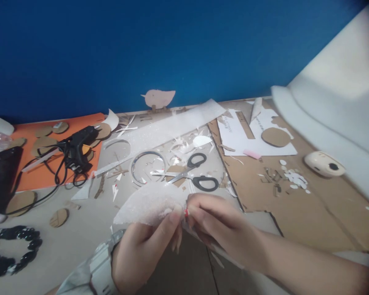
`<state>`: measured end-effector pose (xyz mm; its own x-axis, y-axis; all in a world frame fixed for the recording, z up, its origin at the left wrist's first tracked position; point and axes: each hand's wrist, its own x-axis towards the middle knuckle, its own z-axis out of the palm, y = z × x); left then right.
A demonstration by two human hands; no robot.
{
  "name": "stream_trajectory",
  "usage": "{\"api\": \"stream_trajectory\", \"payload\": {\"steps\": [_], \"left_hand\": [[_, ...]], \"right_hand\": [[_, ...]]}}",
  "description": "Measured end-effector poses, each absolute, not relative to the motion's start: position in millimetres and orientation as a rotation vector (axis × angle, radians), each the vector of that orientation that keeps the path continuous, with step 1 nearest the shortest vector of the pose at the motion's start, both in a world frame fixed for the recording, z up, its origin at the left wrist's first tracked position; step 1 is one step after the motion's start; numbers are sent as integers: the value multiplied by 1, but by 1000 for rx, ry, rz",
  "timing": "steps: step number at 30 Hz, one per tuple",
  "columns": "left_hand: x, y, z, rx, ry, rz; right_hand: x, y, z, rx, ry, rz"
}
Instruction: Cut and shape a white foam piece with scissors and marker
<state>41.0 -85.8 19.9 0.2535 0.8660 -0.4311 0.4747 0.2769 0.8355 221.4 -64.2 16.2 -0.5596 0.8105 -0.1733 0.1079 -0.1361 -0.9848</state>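
A thin, translucent white foam sheet with a curved edge [141, 203] is pinched between the thumb and fingers of my left hand [153, 250]. Close against it, my right hand [218, 223] is closed, and a small red piece [186, 212] shows at its fingertips. What that red piece is I cannot make out. Just beyond my hands lie black-handled scissors [184, 174] with their blades slightly apart. A clear ring [132, 169] sits beside the blades.
A black glue gun [78, 149] with its cord rests on orange paper [89, 119] at left, among cardboard discs. Cardboard [310, 205] covers the right side, holding white paper [233, 145] and scraps. A pink bird cutout [160, 99] stands by the blue wall. Black beads [27, 262] lie front left.
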Motion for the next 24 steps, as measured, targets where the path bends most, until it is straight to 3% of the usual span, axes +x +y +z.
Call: {"api": "stream_trajectory", "payload": {"steps": [18,24], "left_hand": [[49,-85,28,1202,1563,421],[44,-86,20,1191,1651,314]], "right_hand": [[213,-66,19,-1035,-1205,1970],[213,-70,17,-1148,-1373,1799]]}}
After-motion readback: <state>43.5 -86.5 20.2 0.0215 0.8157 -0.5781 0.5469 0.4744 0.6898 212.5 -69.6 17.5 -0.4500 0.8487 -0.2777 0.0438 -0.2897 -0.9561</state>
